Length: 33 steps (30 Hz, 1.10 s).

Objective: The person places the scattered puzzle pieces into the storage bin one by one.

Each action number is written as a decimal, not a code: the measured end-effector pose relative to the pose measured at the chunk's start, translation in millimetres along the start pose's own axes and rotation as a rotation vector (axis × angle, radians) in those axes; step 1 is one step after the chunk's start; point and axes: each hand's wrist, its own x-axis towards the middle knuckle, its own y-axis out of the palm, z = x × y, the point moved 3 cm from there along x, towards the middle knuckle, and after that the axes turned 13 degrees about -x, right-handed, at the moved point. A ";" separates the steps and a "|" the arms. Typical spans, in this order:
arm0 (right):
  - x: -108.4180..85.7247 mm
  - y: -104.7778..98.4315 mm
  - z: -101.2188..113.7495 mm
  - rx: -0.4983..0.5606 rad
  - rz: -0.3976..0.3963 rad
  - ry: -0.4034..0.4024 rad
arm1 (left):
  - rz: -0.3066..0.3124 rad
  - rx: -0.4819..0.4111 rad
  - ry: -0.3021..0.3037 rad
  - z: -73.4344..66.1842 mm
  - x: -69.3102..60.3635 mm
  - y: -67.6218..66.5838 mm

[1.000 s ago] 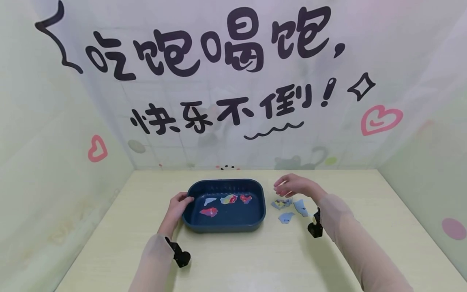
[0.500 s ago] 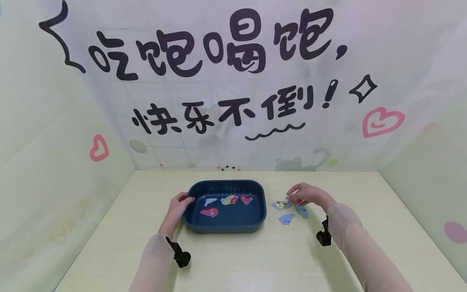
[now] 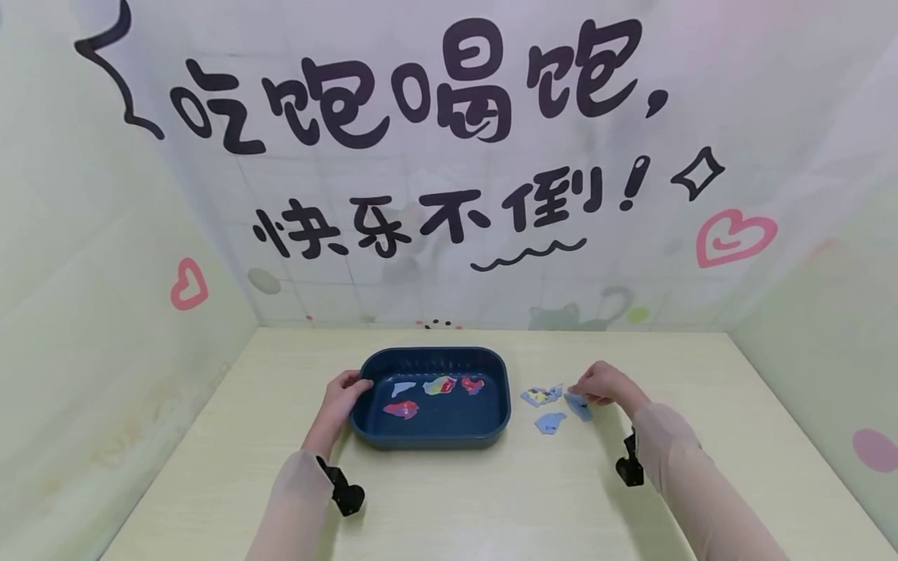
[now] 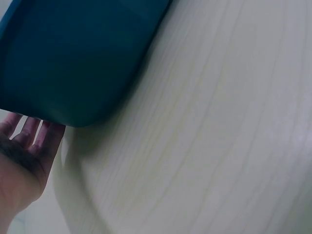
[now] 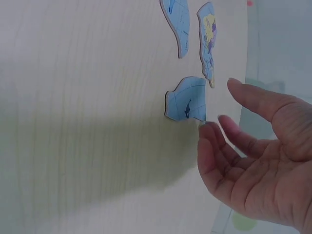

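Note:
My left hand (image 3: 340, 407) holds the left rim of a dark blue rectangular basin (image 3: 436, 441), thumb over the edge and fingers along the outer wall. In the left wrist view those fingers (image 4: 45, 139) lie against the basin's end. My right hand (image 3: 609, 385) is at a light blue puzzle piece (image 3: 578, 407) lying on the table. The right wrist view shows this piece (image 5: 186, 101), which bears a small dark animal figure, beside slightly bent fingertips (image 5: 205, 139); the thumb stands apart. Close by lie a yellow-patterned map piece (image 3: 540, 396) and another blue piece (image 3: 550, 423).
Inside the basin lie a pale blue piece (image 3: 403, 388), a pink piece (image 3: 402, 409), a yellow-and-red piece (image 3: 440, 384) and a red piece (image 3: 473, 385). The light wooden table (image 3: 449, 506) is backed by a printed curtain (image 3: 435, 296).
My right hand has moved right and down, from above the yellow-patterned piece to the rightmost blue piece. My left hand stays on the basin's rim.

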 end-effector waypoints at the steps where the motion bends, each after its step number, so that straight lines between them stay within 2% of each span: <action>1: -0.2 0.3 -1.1 -0.027 -0.016 0.019 | -0.001 -0.002 -0.001 -0.3 0.3 -0.4; 5: 0.1 5.0 -3.8 -0.058 -0.061 0.087 | -0.004 -0.001 -0.005 -1.4 1.6 -1.7; 10: -2.9 13.9 -2.0 0.038 -0.084 0.128 | -0.003 0.012 -0.012 -1.5 2.0 -2.1; 18: -13.2 16.6 6.2 -0.096 -0.169 0.180 | -0.001 0.011 -0.010 -0.2 2.1 -2.2; 33: -6.7 18.9 0.1 -0.119 -0.183 0.156 | -0.004 0.023 -0.006 -0.7 2.1 0.4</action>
